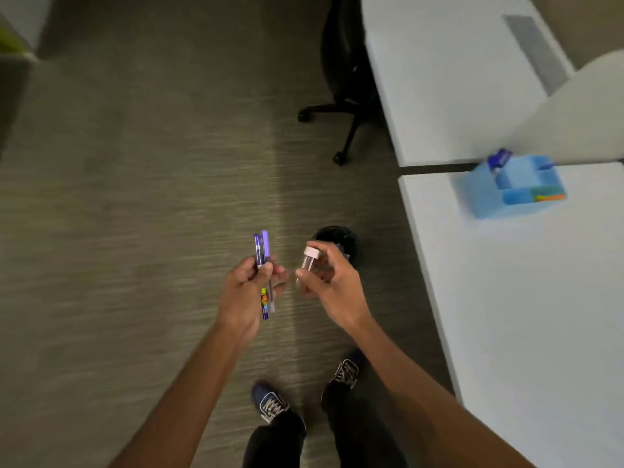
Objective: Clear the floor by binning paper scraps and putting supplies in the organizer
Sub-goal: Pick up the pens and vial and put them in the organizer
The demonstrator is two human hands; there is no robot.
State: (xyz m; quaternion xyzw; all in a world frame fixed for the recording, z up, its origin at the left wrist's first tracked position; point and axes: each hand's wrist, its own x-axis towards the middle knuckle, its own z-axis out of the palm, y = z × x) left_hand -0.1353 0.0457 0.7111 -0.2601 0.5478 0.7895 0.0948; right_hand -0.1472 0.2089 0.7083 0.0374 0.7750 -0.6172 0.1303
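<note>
My left hand [248, 292] grips two purple pens [262, 251] upright, their tips pointing away from me. My right hand [332, 282] holds a small clear jar with a pale pink lid [310, 256] between thumb and fingers. Both hands hover over the carpet in the middle of the head view, close together. A blue desk organizer [486, 201] stands on the white desk [540, 298] to the right, with pens and coloured items in its compartments. A round black bin [337, 236] sits on the floor just behind my right hand, partly hidden by it.
A black office chair [341, 109] on castors stands beside a second white desk [449, 79] at the upper right. Grey-brown carpet [135, 197] stretches to the left. My feet in dark sneakers [270, 401] are below my hands.
</note>
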